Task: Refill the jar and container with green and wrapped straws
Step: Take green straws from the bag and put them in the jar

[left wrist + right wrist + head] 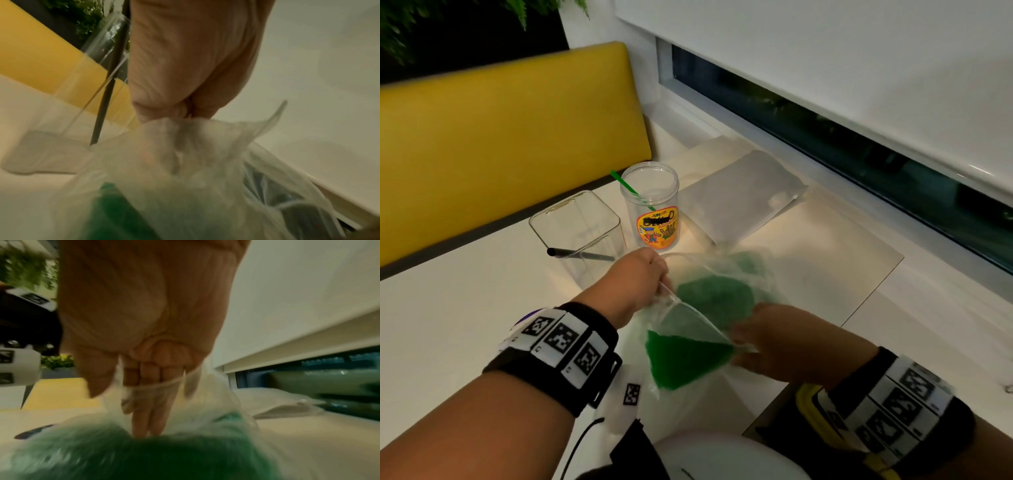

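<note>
A clear plastic bag of green straws (pixel 709 301) lies on the white table in front of me. My left hand (pixel 659 279) pinches the far-left edge of the bag's mouth, fingers curled tight (pixel 185 112). My right hand (pixel 739 342) holds the near-right edge, with the thumb outside and the fingers (pixel 148 410) behind the plastic, just above the green straws (pixel 144 456). The two hands hold the mouth apart. Beyond stand a round labelled jar (pixel 652 205) holding one green straw (pixel 625 186) and a square clear container (pixel 578 229) with a black straw (pixel 578 254).
A frosted flat packet (pixel 739 195) lies behind the jar on a pale board (pixel 842 260). A yellow seat back (pixel 500 137) runs along the table's far left edge. A window sill and blind (pixel 859 85) close off the right side.
</note>
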`<state>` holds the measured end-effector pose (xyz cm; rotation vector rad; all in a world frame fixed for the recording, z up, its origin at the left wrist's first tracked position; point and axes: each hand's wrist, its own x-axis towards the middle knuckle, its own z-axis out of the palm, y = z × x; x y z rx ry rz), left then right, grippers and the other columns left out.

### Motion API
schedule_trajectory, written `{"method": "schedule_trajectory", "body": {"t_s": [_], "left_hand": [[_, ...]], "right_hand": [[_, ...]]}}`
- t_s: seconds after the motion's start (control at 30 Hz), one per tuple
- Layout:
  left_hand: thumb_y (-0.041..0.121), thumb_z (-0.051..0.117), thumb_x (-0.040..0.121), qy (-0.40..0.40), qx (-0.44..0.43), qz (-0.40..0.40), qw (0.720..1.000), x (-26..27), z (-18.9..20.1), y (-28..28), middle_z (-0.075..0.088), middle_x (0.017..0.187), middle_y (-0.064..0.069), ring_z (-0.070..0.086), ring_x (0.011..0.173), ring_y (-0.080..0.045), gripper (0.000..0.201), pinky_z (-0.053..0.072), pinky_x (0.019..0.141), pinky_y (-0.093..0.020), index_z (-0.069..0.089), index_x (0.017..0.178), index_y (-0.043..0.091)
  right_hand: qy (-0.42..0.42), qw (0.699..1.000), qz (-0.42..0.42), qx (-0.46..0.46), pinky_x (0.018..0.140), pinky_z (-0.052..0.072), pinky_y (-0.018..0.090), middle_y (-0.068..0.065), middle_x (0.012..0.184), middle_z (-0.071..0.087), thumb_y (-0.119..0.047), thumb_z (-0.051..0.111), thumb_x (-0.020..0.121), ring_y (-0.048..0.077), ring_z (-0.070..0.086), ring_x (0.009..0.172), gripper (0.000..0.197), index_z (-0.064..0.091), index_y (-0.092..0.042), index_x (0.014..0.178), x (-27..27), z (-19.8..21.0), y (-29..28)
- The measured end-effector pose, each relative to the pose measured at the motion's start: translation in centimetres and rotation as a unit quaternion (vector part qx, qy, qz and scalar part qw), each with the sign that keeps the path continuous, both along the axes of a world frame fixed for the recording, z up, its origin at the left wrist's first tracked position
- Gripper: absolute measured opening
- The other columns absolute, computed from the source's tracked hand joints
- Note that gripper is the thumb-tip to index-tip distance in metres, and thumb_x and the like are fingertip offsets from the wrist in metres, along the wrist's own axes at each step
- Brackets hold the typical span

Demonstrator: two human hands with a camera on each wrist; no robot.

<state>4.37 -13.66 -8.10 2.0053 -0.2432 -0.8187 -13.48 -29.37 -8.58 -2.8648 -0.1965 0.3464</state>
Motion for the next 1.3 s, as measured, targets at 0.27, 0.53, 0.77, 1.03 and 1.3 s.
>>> {"method": "schedule_trajectory", "body": {"t_s": [0.27, 0.53, 0.77, 1.03, 1.3], "left_hand": [[0.043, 0.066, 0.089, -0.144, 0.009, -0.106, 0.984, -2.4, 3.8, -1.6, 0.06, 0.08, 0.0, 0.056, 0.065, -0.015, 0.025, 0.043, 0.06, -0.029, 0.056, 0.096, 0.021], [0.031, 0.073, 0.082, -0.247, 0.247, -0.155, 0.924, -2.3, 0.9, 1.5, 0.051, 0.129, -0.006, 0.055, 0.113, -0.027, 0.062, 0.049, 0.091, -0.038, 0.041, 0.135, 0.024], [0.003, 0.057, 0.089, -0.046, 0.067, 0.0, 0.997, -2.2, 1.1, 0.8, 0.065, 0.095, -0.013, 0.061, 0.085, -0.032, 0.012, 0.049, 0.068, -0.035, 0.06, 0.092, 0.014], [-0.007, 0.047, 0.085, 0.161, -0.246, 0.042, 0.955, -2.1, 5.0, 0.2, 0.069, 0.092, -0.013, 0.065, 0.075, -0.028, 0.04, 0.057, 0.062, -0.036, 0.062, 0.115, 0.016], [0.0, 0.072, 0.064, -0.032, -0.027, -0.125, 0.991, -2.9, 1.9, 1.1, 0.066, 0.103, -0.007, 0.065, 0.082, -0.03, 0.065, 0.055, 0.072, -0.047, 0.051, 0.116, 0.032]], "right_hand": [[-0.202, 0.97, -0.136, -0.021, 0.107, 0.039, 0.047, 0.009, 0.125, 0.062, -0.035, 0.054, 0.094, 0.028, 0.056, 0.122, 0.049, 0.041, -0.013, 0.135, 4.0, 4.1, 1.2], [-0.008, 0.719, -0.464, 0.517, 0.062, 0.057, 0.022, 0.012, 0.092, 0.063, -0.001, 0.051, 0.096, 0.01, 0.066, 0.062, 0.018, 0.051, -0.005, 0.114, 5.9, 4.2, -0.1], [0.046, 0.616, -0.428, 0.659, 0.061, 0.052, 0.025, 0.009, 0.083, 0.063, -0.001, 0.048, 0.095, 0.016, 0.059, 0.067, 0.018, 0.063, -0.008, 0.104, 6.9, 3.4, 0.0], [-0.115, 0.915, -0.181, 0.342, 0.087, 0.044, 0.025, -0.002, 0.113, 0.056, -0.013, 0.071, 0.085, 0.016, 0.059, 0.092, 0.018, 0.074, -0.03, 0.086, 5.2, 8.9, -2.0], [-0.047, 0.983, -0.117, -0.131, 0.091, 0.054, 0.041, 0.01, 0.137, 0.037, -0.059, 0.087, 0.05, 0.025, 0.049, 0.112, 0.121, 0.022, -0.024, 0.146, 2.9, 3.6, -0.6]]}}
